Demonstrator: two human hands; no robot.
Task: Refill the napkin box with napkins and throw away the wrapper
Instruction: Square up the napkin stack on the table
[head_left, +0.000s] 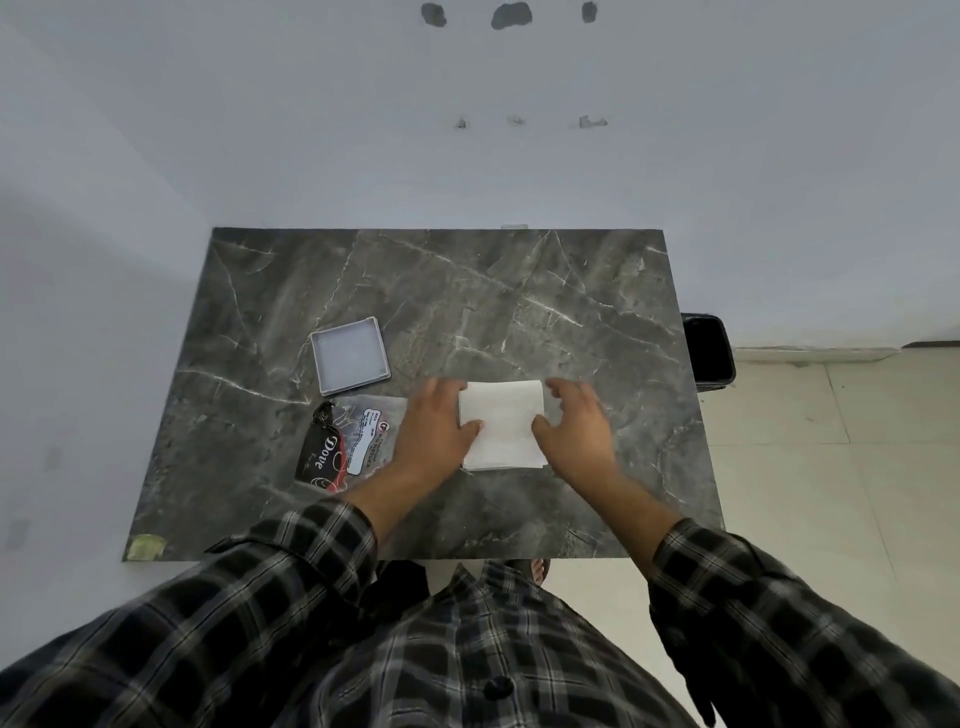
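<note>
A stack of white napkins (503, 423) lies on the dark marble table (519, 291), near its front edge. My left hand (434, 431) touches the stack's left side, thumb resting on the napkins. On the right side, my right hand (576, 426) has its fingers curled at the stack's edge. The grey square napkin box (349, 355) sits open and empty to the left, further back. An opened clear plastic wrapper (345, 441) with black and red print lies just in front of the box, left of my left hand.
A black bin (707, 349) stands on the floor by the table's right edge. A white wall runs behind the table. Pale floor tiles show at the right. A yellowish sticker (145, 546) marks the table's front left corner.
</note>
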